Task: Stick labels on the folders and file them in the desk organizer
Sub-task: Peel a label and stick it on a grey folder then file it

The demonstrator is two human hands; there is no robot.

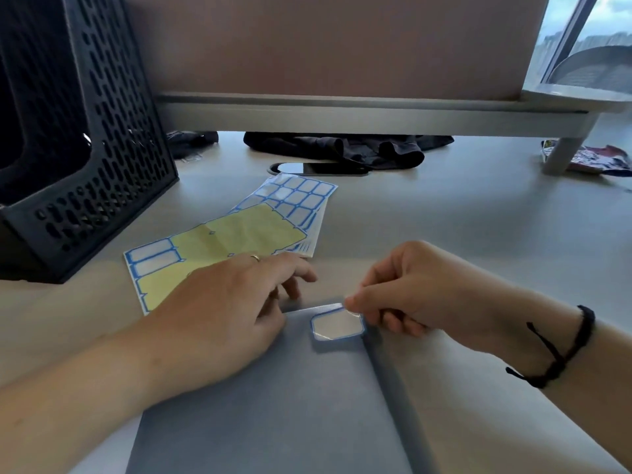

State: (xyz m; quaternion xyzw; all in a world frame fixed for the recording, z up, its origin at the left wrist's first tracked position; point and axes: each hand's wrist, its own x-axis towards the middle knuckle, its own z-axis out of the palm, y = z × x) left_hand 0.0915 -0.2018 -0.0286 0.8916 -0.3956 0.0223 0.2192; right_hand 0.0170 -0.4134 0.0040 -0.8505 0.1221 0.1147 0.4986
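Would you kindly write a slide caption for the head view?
Right hand pinches a blue-edged label onto a grey folder steadied by the left hand.

A pale grey desk [461,227] fills the lower and middle frame, with a dark oval cable port [318,168] set into it at centre. Across the top runs a brown partition [342,42] on a grey rail [359,112], carried by a grey leg [562,155] at the right; dark cloth [359,148] lies under the rail. A window [595,39] at upper right admits daylight, and a printed wrapper [595,159] lies at the right edge.
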